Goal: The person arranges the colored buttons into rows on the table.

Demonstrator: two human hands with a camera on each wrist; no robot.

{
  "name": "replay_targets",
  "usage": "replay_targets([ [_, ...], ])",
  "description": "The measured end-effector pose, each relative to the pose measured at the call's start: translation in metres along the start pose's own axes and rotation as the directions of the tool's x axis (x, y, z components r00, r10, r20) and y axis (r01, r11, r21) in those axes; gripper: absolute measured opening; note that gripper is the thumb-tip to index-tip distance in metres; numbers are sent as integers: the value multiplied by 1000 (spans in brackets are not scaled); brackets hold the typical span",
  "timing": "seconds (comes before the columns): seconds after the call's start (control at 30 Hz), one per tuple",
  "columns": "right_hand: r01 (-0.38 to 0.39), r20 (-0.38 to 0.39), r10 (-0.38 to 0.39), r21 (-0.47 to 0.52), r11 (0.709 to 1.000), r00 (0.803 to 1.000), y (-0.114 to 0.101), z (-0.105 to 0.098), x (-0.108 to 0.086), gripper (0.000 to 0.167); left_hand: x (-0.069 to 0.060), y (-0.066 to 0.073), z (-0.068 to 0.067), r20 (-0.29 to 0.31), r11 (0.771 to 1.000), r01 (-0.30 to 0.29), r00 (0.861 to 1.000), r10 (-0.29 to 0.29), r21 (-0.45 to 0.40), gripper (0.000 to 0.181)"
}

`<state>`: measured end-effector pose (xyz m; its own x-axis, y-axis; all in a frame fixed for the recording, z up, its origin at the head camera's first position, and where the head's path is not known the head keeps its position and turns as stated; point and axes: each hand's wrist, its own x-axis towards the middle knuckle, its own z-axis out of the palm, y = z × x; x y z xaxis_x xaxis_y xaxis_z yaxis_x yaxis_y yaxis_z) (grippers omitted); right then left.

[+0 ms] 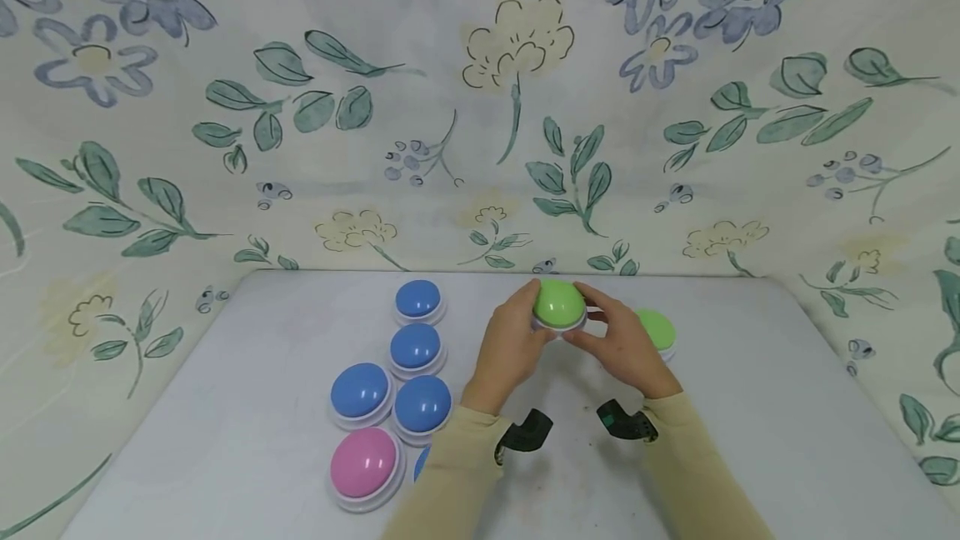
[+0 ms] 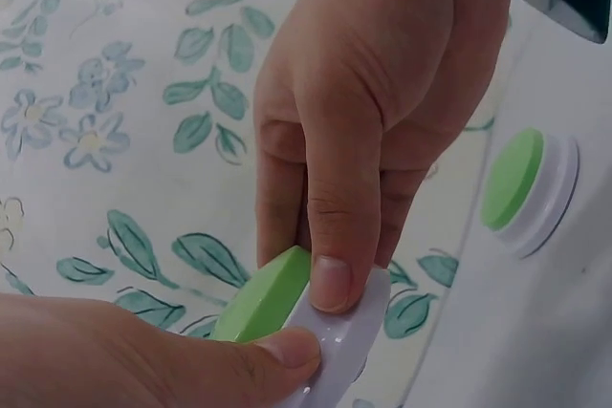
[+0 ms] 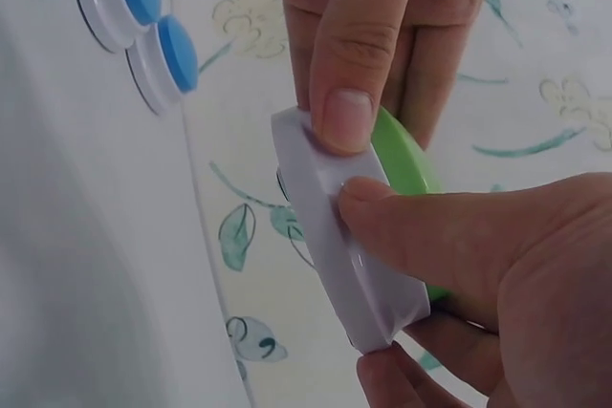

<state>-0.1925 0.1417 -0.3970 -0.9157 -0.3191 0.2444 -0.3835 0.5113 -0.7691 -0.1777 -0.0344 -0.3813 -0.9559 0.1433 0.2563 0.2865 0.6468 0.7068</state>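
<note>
Both hands hold a green domed button with a white base (image 1: 558,304), near the back edge of the white table (image 1: 750,407). My left hand (image 1: 510,350) grips its left side and my right hand (image 1: 626,351) its right side. In the left wrist view, the left thumb of the left hand (image 2: 143,355) and the right thumb press on the white rim (image 2: 349,332). In the right wrist view the base is tilted nearly on edge, and the right hand (image 3: 535,274) has fingers beneath it. A second green button (image 1: 657,329) stands beside the right hand, partly hidden by it.
Several blue buttons (image 1: 360,390) stand left of the left arm, one largely hidden by the sleeve. A pink button (image 1: 363,462) is nearest the front left. Behind the table hangs a floral cloth (image 1: 450,123). Dark devices sit on both wrists.
</note>
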Motion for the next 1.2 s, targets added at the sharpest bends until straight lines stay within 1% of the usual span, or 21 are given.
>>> replay_targets([
  [0.2, -23, 18, 23, -5, 1000, 1000, 8, -7, -2, 70, 0, 3, 11, -10, 1000, 7, 1000, -7, -24, 72],
  [0.47, -15, 25, 16, -38, 999, 1000, 16, -11, -2, 70, 3, 3, 26, -39, 1000, 12, 999, -13, -25, 71],
  [0.63, -24, 24, 25, -63, 998, 999, 20, -13, -2, 70, 5, 1, 35, -33, 1000, 20, 999, -21, -19, 70],
  [0.93, -45, 32, 47, -70, 997, 998, 26, -19, -3, 70, 6, 2, 46, -30, 999, 24, 999, -25, -28, 72],
  [1.2, -94, 31, 98, -103, 990, 995, 32, -23, -3, 70, 8, 3, 61, -34, 998, 43, 998, -45, -43, 72],
])
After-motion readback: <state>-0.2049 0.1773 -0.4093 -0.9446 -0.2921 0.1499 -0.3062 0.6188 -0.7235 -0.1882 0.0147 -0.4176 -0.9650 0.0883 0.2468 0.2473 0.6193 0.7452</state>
